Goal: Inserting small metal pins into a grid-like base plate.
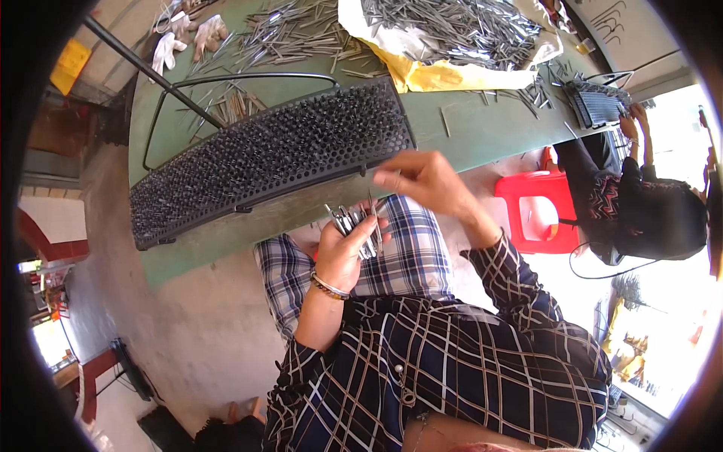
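My left hand [340, 252] is closed around a bundle of slim silvery metal rods [354, 226], held above my lap. To its upper right, my right hand [429, 183] hovers by the near right corner of a long black perforated rack [301, 192]. Its thumb and fingers point left, slightly apart, and I see nothing between them. Dark metal rods stand packed in most of the rack's holes; bare holes show towards the right end and along the near edge.
The rack lies tilted on a green table [482, 124]. Loose metal rods [290, 34] and a yellow-and-white sack [444, 75] heaped with more spread behind it. White gloves [167, 51] lie at the far left. A co-worker [640, 203] handles another rack at right, near a red stool [538, 207].
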Demonstrator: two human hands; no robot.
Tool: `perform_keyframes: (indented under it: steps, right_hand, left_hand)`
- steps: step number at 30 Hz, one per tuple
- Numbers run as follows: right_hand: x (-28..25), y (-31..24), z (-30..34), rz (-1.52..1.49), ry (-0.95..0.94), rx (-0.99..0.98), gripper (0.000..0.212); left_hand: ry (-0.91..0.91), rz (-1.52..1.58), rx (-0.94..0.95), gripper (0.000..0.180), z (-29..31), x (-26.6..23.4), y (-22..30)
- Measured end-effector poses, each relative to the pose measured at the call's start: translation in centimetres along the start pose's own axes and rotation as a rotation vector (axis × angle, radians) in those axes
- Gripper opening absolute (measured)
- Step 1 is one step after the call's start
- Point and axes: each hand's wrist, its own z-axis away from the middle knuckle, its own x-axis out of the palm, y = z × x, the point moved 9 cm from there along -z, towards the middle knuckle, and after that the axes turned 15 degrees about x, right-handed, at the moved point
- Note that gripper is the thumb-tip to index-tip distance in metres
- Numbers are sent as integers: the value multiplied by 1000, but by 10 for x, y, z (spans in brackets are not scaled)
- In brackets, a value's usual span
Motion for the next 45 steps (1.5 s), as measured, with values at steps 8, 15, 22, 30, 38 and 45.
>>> perform_keyframes:
  steps: [8, 15, 22, 30, 38, 45]
  right_hand:
    - [44, 28, 5, -480, -206, 256, 18]
    - [-29, -3, -5, -338, 400, -49, 23]
    - [-23, -32, -21, -224, 471, -283, 24]
    - [9, -43, -32, -73, 449, -368, 22]
    - [18, -51, -33, 38, 479, -429, 20]
    - [41, -71, -23, 377, 511, -709, 19]
  left_hand:
    - [-18, -8, -16, 21, 7, 2, 5]
    - [-59, 68, -110, 25, 9, -2, -16]
    - [-95, 76, -126, 26, 11, -4, -19]
    - [-79, 140, -117, 28, 10, -6, -18]
    - [-74, 181, -166, 27, 11, -14, -19]
    - [-42, 173, -142, 30, 10, -20, -8]
